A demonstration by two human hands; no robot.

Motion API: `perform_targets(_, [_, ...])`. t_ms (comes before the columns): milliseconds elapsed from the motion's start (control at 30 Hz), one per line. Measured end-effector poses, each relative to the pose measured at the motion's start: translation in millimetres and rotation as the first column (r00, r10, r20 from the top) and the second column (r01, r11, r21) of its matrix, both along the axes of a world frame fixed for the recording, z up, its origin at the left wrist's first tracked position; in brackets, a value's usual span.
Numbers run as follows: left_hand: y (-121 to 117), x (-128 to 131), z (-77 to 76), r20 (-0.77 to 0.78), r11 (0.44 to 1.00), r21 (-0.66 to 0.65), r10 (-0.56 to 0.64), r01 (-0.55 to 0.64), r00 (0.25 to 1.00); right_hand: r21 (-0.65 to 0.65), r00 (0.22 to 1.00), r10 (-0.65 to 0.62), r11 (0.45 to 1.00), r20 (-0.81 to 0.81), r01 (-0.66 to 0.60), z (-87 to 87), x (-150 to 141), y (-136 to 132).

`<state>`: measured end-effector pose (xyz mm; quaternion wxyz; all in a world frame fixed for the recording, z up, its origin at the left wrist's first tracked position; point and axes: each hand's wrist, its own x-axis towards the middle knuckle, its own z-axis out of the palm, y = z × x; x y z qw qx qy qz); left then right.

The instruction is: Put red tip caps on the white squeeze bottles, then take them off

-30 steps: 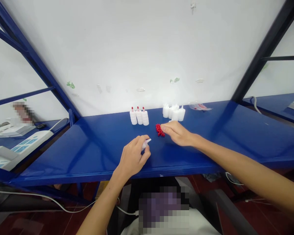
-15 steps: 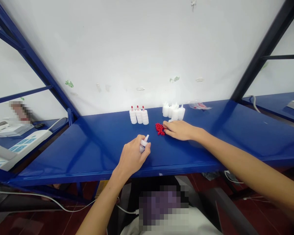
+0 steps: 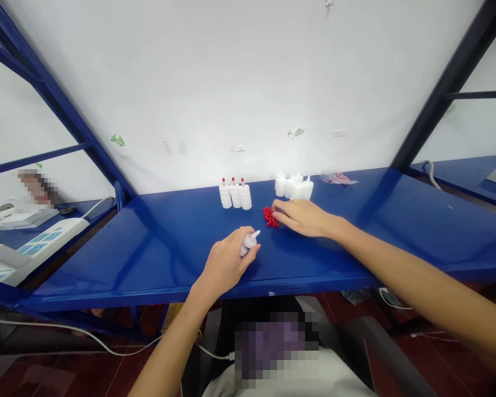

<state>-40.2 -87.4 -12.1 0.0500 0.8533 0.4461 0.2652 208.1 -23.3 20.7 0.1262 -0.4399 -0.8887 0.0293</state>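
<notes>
My left hand [image 3: 232, 255] is closed around a small white squeeze bottle [image 3: 250, 241], its uncapped nozzle tilted up and to the right. Much of that bottle is hidden by the fingers. Right at the edge of a cluster of small red caps [image 3: 269, 218], my right hand [image 3: 300, 216] has its fingers drawn together. Whether a cap is between those fingertips is too small to make out. Behind the caps stand three white bottles with red tips [image 3: 235, 196]. Several white bottles without red tips [image 3: 292, 187] stand behind my right hand, which partly covers them.
Along the back of the blue table [image 3: 149, 248] lies a clear plastic bag [image 3: 339, 178] with something red in it. A white wall rises directly behind. Blue frame posts stand at both sides. At the left is a white power strip [image 3: 45, 248] on a neighbouring surface.
The bottle in my left hand has tipped further to the right, and that hand has shifted slightly right. My right fingertips have moved a little left over the caps' edge.
</notes>
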Motion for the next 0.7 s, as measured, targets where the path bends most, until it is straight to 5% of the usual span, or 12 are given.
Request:
perform_targets(167, [1.8, -0.7, -1.0, 0.017, 0.997, -0.053, -0.058, 0.059, 0.998, 0.009, 0.921, 0.34, 0.938, -0.19, -0.345, -5.0, -26.1, -22.4])
perform_targets(300, [2.4, -1.2, -2.5, 0.027, 0.996, -0.036, -0.083, 0.084, 0.996, 0.069, 0.885, 0.402, 0.915, -0.236, -0.398, -12.1, -34.1, -26.1])
perform_targets(367, [2.6, -0.9, -2.9, 0.041, 0.999, -0.001, -0.043, 0.043, 0.998, 0.123, 0.916, 0.313, 0.949, -0.25, -0.29, -10.2, -28.1, -21.1])
perform_targets(467, [2.2, -0.2, -2.1, 0.076, 0.997, 0.035, 0.064, -0.067, 0.995, 0.194, 0.971, 0.006, 0.98, -0.237, 0.041, -2.1, -9.5, -6.6])
perform_targets(567, [0.6, -1.0, -0.3, 0.099, 0.996, 0.038, 0.074, -0.078, 0.992, 0.215, 0.943, -0.315, 0.918, -0.111, 0.332, 4.3, 11.2, 10.9])
perform_targets(700, [-2.5, -4.5, 1.3, 0.163, 0.999, -0.038, 0.009, -0.003, 0.987, 0.188, 0.87, -0.493, 0.854, -0.004, 0.485, 2.9, 25.8, 25.9])
